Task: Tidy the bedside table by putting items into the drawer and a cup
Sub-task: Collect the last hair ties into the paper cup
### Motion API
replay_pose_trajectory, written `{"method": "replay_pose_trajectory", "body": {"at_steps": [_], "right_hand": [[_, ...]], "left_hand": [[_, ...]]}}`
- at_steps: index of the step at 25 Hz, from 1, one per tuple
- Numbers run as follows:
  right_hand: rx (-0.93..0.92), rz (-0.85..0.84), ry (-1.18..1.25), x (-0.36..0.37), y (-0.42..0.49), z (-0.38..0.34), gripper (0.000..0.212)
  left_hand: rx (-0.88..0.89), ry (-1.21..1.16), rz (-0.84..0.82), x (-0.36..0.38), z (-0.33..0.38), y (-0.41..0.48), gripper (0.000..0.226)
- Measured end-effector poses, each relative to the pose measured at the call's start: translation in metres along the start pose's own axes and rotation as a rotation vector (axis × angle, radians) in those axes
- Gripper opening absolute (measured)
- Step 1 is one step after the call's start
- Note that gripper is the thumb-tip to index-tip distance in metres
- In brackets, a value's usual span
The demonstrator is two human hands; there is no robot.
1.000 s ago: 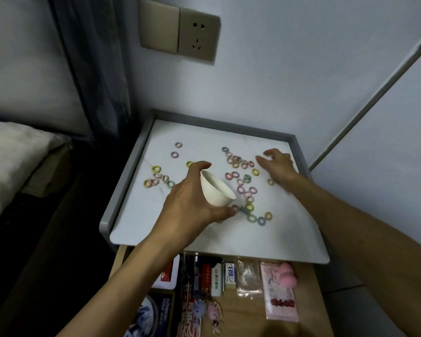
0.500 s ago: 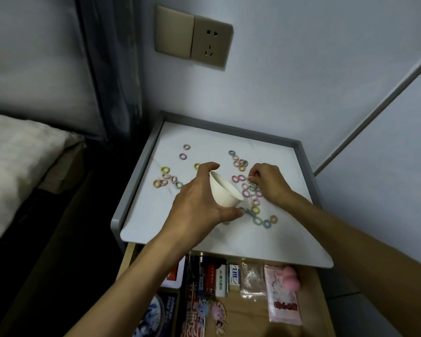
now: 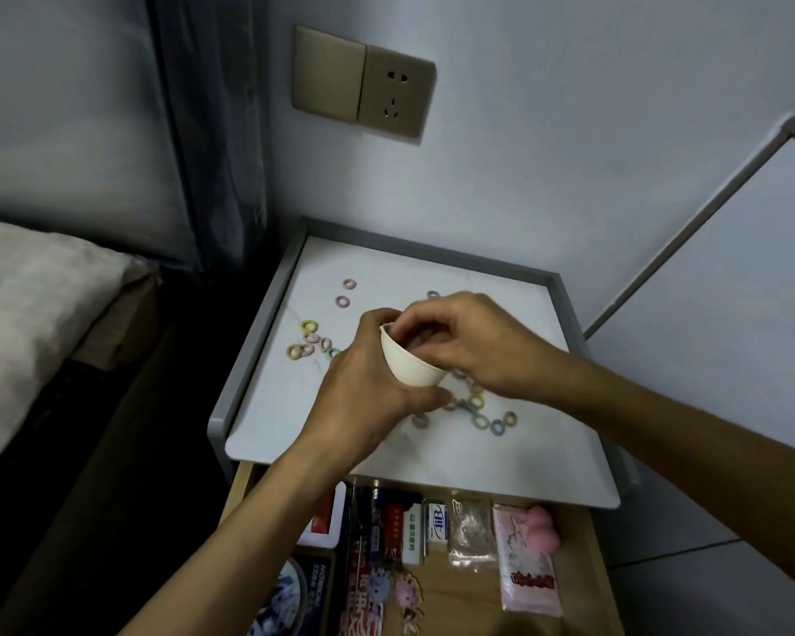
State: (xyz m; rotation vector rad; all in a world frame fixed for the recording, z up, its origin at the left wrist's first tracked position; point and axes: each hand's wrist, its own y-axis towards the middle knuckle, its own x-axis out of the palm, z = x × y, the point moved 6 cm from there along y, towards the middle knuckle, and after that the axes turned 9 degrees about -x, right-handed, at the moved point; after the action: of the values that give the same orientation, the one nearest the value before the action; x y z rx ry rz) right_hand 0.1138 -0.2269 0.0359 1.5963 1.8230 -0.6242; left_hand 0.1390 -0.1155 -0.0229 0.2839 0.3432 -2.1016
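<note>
My left hand (image 3: 363, 387) holds a small white cup (image 3: 409, 362), tilted, above the white top of the bedside table (image 3: 537, 456). My right hand (image 3: 469, 342) is over the cup's mouth with its fingertips pinched together inside the rim; what they hold is hidden. Several small coloured hair ties lie scattered on the tabletop: one cluster at the left (image 3: 306, 344), another near the front right (image 3: 489, 417), two single ones further back (image 3: 346, 292). Below the tabletop the wooden drawer (image 3: 583, 571) is open.
The drawer holds several flat packets, small boxes (image 3: 436, 523), a pink packet (image 3: 526, 566) and stickers. The table has a raised grey rim (image 3: 248, 355) on three sides. A bed (image 3: 33, 305) lies to the left, a wall socket (image 3: 395, 91) above.
My right hand has left the ties on the tabletop and risen to the cup's mouth. The left hand has lifted the cup slightly.
</note>
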Motion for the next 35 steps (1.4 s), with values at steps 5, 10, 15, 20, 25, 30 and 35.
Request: {"method": "replay_pose_trajectory", "body": {"at_steps": [5, 10, 15, 20, 25, 30, 35], "right_hand": [[-0.002, 0.139, 0.091, -0.026, 0.012, 0.017, 0.018], [0.334, 0.371, -0.105, -0.069, 0.034, 0.127, 0.013], [0.571, 0.301, -0.276, -0.042, 0.037, 0.203, 0.044], [0.417, 0.338, -0.338, -0.019, 0.042, 0.196, 0.014], [0.377, 0.226, -0.467, -0.011, 0.045, 0.182, 0.013], [0.239, 0.418, -0.117, -0.046, 0.041, 0.110, 0.006], [-0.096, 0.038, -0.022, -0.021, 0.036, -0.005, 0.015]], "left_hand": [[-0.009, 0.026, 0.068, -0.012, -0.003, 0.002, 0.090], [-0.016, 0.029, 0.075, -0.018, -0.004, 0.004, 0.092], [-0.003, 0.063, 0.089, -0.022, -0.003, 0.007, 0.091], [0.015, 0.090, 0.092, -0.024, -0.002, 0.008, 0.091], [0.013, 0.110, 0.074, -0.021, -0.002, 0.007, 0.092], [-0.009, 0.118, 0.068, -0.020, -0.005, 0.006, 0.093], [-0.039, 0.035, 0.083, -0.023, -0.004, 0.010, 0.089]]}}
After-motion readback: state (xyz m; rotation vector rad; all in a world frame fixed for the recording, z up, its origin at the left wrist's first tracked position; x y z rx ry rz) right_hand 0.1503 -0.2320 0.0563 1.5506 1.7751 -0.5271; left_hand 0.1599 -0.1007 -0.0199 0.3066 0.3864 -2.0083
